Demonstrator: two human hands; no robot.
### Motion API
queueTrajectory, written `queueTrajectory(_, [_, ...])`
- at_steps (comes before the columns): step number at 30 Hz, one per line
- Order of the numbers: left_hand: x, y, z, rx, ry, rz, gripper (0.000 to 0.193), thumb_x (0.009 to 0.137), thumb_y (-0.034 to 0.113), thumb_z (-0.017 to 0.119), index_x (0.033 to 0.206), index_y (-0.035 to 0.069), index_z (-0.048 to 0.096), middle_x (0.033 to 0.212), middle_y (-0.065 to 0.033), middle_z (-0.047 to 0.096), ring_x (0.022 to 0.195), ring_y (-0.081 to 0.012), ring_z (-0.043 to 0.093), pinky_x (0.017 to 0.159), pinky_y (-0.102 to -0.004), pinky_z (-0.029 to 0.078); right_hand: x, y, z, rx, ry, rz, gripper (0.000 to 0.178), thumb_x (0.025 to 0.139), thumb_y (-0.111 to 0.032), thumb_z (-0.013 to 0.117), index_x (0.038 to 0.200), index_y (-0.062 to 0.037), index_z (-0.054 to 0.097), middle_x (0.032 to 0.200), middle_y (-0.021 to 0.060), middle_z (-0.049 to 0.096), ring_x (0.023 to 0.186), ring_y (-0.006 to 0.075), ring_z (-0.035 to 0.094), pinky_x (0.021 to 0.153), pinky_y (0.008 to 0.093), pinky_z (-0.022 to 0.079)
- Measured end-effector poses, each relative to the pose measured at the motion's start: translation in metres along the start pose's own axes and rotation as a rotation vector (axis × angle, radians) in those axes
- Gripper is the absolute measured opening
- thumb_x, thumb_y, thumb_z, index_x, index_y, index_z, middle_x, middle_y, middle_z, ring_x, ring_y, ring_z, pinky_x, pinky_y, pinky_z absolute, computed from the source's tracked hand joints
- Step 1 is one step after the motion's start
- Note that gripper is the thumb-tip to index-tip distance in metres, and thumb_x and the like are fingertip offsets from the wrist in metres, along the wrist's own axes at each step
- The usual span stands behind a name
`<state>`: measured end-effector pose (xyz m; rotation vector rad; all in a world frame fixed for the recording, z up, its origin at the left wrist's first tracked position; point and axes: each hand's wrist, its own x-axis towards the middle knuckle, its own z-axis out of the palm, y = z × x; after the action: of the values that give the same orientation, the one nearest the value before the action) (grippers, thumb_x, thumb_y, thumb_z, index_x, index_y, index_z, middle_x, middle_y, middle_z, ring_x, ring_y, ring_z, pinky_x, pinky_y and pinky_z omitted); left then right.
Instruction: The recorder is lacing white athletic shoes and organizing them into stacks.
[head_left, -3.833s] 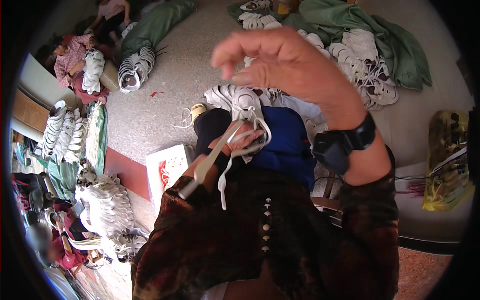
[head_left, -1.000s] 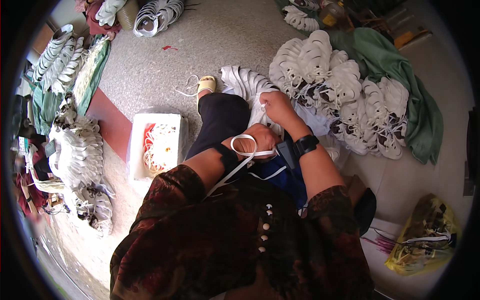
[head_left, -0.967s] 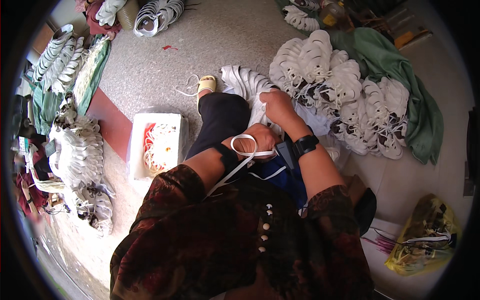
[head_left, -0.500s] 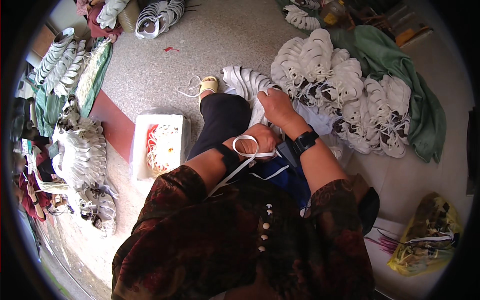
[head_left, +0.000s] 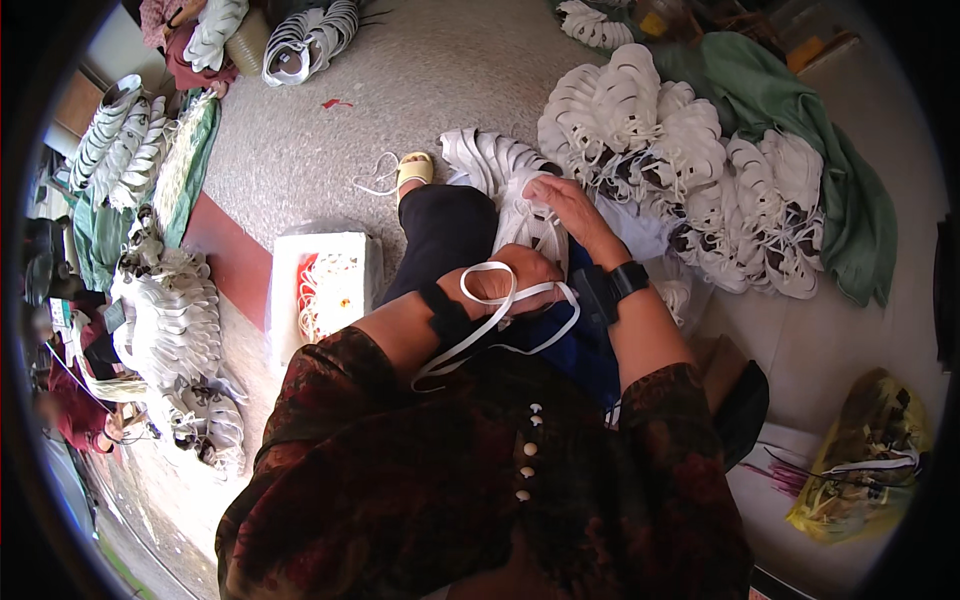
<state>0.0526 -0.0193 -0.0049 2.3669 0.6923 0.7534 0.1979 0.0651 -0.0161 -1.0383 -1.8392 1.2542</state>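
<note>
On my lap lies a white shoe upper (head_left: 516,216), its toe pointing away from me. My left hand (head_left: 527,272) is closed round the near end of the upper, with a white shoelace (head_left: 490,325) looping over it and trailing down to my left forearm. The palm side of that hand is hidden. Further out, my right hand (head_left: 570,205) grips the far right side of the upper, its bent fingertips against the white material. A nested row of white uppers (head_left: 485,158) lies just beyond, touching the far end of the one I hold.
A large heap of laced white uppers (head_left: 690,150) sits at the right on green cloth (head_left: 850,210). Left of my knee stands a white box (head_left: 350,255) holding laces. More stacked uppers (head_left: 165,310) lie at the far left, near another person's arm (head_left: 110,430). A yellow bag (head_left: 860,470) is at lower right.
My right hand has shifted slightly right and lower, its fist loosening, so more of the upper shows. The lace by my left hand now hangs in a wider loop to the right.
</note>
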Motion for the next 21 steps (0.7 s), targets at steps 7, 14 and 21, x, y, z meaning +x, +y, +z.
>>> queueTrajectory(7, [-0.019, 0.059, -0.018, -0.385, 0.023, 0.021, 0.032, 0.089, 0.023, 0.046, 0.074, -0.002, 0.058, 0.06, -0.0169, 0.052, 0.058, -0.0346, 0.052, 0.053, -0.04, 0.04, 0.001, 0.039, 0.003, -0.104, -0.018, 0.067, 0.043, 0.092, -0.035, 0.041, 0.08, 0.0008, 0.061, 0.075, 0.0041, 0.059, 0.076, 0.0115, 0.051, 0.074, 0.0251, 0.041])
queueTrajectory(14, [-0.008, 0.073, -0.03, -0.246, 0.109, 0.029, 0.025, 0.085, 0.02, 0.052, 0.071, -0.001, 0.053, 0.066, -0.0163, 0.05, 0.066, -0.0367, 0.05, 0.06, -0.0411, 0.041, -0.03, -0.011, -0.001, 0.258, 0.201, 0.024, 0.036, 0.092, -0.031, 0.044, 0.089, 0.0009, 0.062, 0.089, 0.0063, 0.063, 0.084, 0.0127, 0.055, 0.082, 0.0272, 0.043])
queueTrajectory(21, [-0.005, 0.083, -0.036, -0.278, 0.107, 0.115, 0.022, 0.079, 0.015, 0.058, 0.066, 0.001, 0.048, 0.067, -0.0153, 0.047, 0.068, -0.0356, 0.047, 0.062, -0.0423, 0.038, -0.072, -0.014, 0.0, 0.229, 0.242, 0.016, 0.006, 0.083, -0.004, 0.057, 0.084, 0.0012, 0.06, 0.088, 0.004, 0.062, 0.082, 0.0093, 0.054, 0.078, 0.024, 0.042])
